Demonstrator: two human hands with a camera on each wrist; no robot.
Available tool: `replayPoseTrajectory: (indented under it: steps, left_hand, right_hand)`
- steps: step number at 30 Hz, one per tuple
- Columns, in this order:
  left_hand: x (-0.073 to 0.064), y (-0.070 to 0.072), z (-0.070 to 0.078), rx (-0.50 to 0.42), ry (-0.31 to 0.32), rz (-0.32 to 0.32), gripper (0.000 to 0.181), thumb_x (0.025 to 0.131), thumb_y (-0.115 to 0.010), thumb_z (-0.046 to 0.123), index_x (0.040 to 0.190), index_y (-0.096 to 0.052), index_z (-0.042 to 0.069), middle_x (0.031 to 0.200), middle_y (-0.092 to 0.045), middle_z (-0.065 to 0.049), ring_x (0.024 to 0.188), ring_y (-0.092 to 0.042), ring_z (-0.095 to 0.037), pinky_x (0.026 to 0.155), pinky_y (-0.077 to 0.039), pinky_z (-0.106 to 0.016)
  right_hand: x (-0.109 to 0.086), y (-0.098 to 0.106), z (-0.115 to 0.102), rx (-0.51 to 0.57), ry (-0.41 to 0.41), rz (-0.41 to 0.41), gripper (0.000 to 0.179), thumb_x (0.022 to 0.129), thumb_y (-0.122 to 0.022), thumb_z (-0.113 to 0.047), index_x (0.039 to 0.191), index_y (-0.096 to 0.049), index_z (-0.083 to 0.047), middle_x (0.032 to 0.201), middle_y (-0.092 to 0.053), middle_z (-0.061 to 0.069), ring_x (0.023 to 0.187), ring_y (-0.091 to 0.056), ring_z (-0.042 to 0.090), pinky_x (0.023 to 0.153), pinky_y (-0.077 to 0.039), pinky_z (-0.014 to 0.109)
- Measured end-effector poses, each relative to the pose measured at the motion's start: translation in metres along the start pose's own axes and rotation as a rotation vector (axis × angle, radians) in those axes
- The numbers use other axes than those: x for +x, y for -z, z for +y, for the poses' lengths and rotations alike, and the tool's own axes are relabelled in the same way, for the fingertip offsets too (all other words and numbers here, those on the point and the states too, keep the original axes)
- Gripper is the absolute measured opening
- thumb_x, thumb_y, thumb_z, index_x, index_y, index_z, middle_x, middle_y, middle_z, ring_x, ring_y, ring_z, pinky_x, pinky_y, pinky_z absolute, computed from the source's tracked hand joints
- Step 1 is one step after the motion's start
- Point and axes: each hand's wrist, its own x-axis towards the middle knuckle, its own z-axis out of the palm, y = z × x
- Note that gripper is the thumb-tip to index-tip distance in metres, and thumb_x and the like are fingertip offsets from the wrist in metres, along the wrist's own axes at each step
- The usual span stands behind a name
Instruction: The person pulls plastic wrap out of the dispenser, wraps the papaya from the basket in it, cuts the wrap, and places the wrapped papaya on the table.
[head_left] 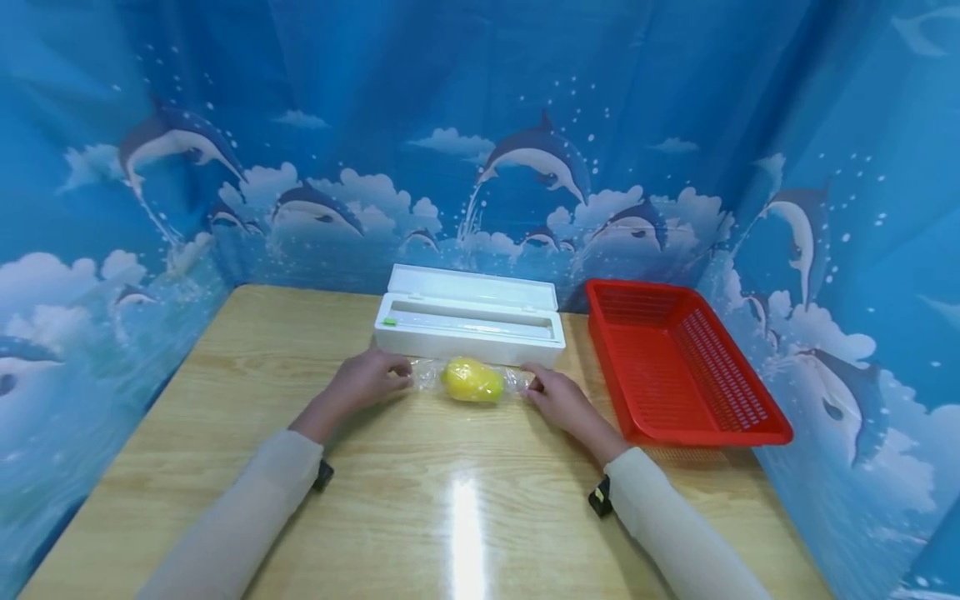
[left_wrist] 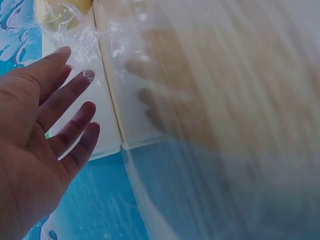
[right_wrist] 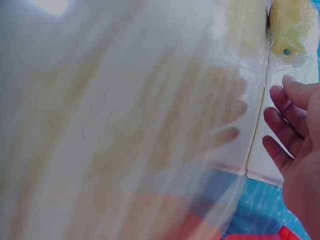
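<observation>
A yellow fruit [head_left: 472, 380] with greenish ends lies in the middle of the table, wrapped in clear plastic wrap [head_left: 428, 374] that sticks out on both sides. At its left end, my left hand [head_left: 367, 377] pinches the wrap between thumb and index finger. In the left wrist view the other fingers [left_wrist: 79, 122] fan out loosely, with wrap against one fingertip. My right hand [head_left: 562, 400] pinches the opposite end close to the fruit. The right wrist view has the thumb and index tips together below the wrapped fruit [right_wrist: 292, 30], the remaining fingers [right_wrist: 277, 125] relaxed.
Just behind the fruit stands a long white box [head_left: 468, 343], lid [head_left: 472, 287] raised, with a small green piece [head_left: 390, 322] at its left end. A red slotted basket [head_left: 633, 400] sits to the right. Blue dolphin-print curtains [head_left: 450, 125] enclose the wooden table [head_left: 375, 500].
</observation>
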Motion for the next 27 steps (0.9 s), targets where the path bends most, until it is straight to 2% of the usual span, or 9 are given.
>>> replayPoseTrajectory:
  steps: [3, 6, 9, 16, 22, 27]
  left_hand:
    - [0.002, -0.001, 0.004, -0.012, 0.029, -0.010, 0.030, 0.093, -0.072, 0.028, 0.120, -0.069, 0.015, 0.103, -0.074, -0.001, 0.098, -0.068, -0.022, 0.089, -0.056, -0.047]
    - [0.005, -0.003, 0.005, -0.026, 0.024, -0.010, 0.043, 0.093, -0.073, 0.026, 0.133, -0.062, 0.014, 0.100, -0.074, -0.001, 0.093, -0.068, -0.019, 0.088, -0.056, -0.046]
    - [0.007, -0.005, 0.005, -0.013, 0.007, -0.017, 0.046, 0.092, -0.073, 0.025, 0.136, -0.061, 0.016, 0.098, -0.073, 0.000, 0.090, -0.068, -0.017, 0.087, -0.056, -0.045]
    - [0.012, -0.010, 0.009, 0.070, 0.017, -0.032, 0.024, 0.093, -0.072, 0.027, 0.116, -0.075, 0.021, 0.098, -0.070, 0.003, 0.089, -0.062, -0.015, 0.082, -0.053, -0.039]
    - [0.014, -0.014, 0.010, 0.074, -0.031, 0.023, 0.011, 0.090, -0.075, 0.024, 0.100, -0.077, 0.022, 0.108, -0.067, 0.000, 0.103, -0.062, -0.022, 0.091, -0.053, -0.044]
    - [0.017, -0.016, 0.012, 0.084, -0.019, 0.004, 0.005, 0.091, -0.074, 0.022, 0.095, -0.076, 0.022, 0.097, -0.072, 0.004, 0.096, -0.065, -0.018, 0.091, -0.055, -0.041]
  right_hand:
    - [0.003, -0.003, 0.000, -0.009, -0.010, -0.009, 0.041, 0.097, -0.068, -0.016, 0.136, -0.061, -0.014, 0.086, -0.067, -0.002, 0.079, -0.058, 0.013, 0.078, -0.053, 0.036]
    - [0.006, -0.005, 0.001, -0.037, 0.025, -0.005, 0.032, 0.096, -0.069, -0.018, 0.128, -0.069, -0.013, 0.090, -0.070, 0.000, 0.083, -0.060, 0.015, 0.080, -0.054, 0.036]
    - [0.008, -0.008, 0.000, -0.042, 0.059, 0.015, 0.024, 0.095, -0.071, -0.019, 0.117, -0.074, -0.012, 0.096, -0.073, 0.001, 0.088, -0.063, 0.016, 0.083, -0.055, 0.037]
    - [0.011, -0.012, -0.004, -0.069, 0.094, 0.041, 0.013, 0.093, -0.073, -0.019, 0.103, -0.078, -0.012, 0.098, -0.061, 0.001, 0.092, -0.058, 0.016, 0.081, -0.053, 0.035]
    - [0.017, -0.014, -0.005, -0.092, 0.077, 0.026, 0.009, 0.091, -0.074, -0.016, 0.099, -0.078, -0.013, 0.098, -0.066, 0.000, 0.095, -0.060, 0.017, 0.085, -0.054, 0.036]
    - [0.019, -0.015, -0.008, -0.107, 0.043, 0.010, 0.010, 0.092, -0.074, -0.016, 0.100, -0.078, -0.014, 0.095, -0.067, -0.001, 0.093, -0.060, 0.017, 0.085, -0.053, 0.036]
